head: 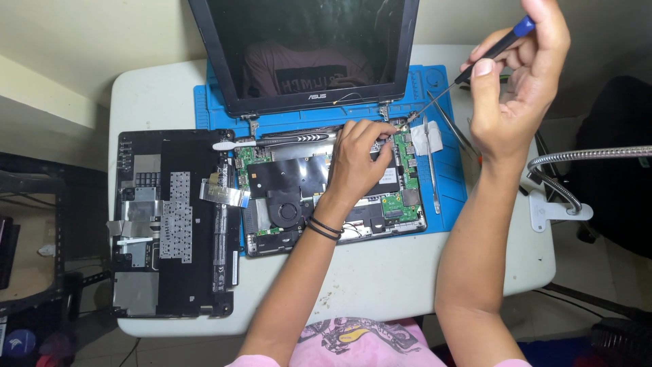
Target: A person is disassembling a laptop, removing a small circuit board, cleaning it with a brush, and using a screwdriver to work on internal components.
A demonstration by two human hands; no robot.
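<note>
An opened laptop base [299, 197] with green circuit boards, a fan and black shielding lies on a blue work mat [448, 183]. Its dark screen [305, 47] stands tilted up behind. My left hand [360, 160] rests on the board near the right hinge, fingers curled down onto it. My right hand [516, 75] is raised at the upper right, gripping a thin screwdriver [475, 64] with a black and blue handle. The screwdriver's tip points down-left at the hinge corner, just beside my left fingertips.
The removed keyboard cover [173, 224] lies upside down at the left, joined by a ribbon cable [221, 194]. A white-tipped tool [234, 144] and metal tweezers [431, 170] lie on the mat. A flexible metal lamp arm [577, 160] reaches in from the right.
</note>
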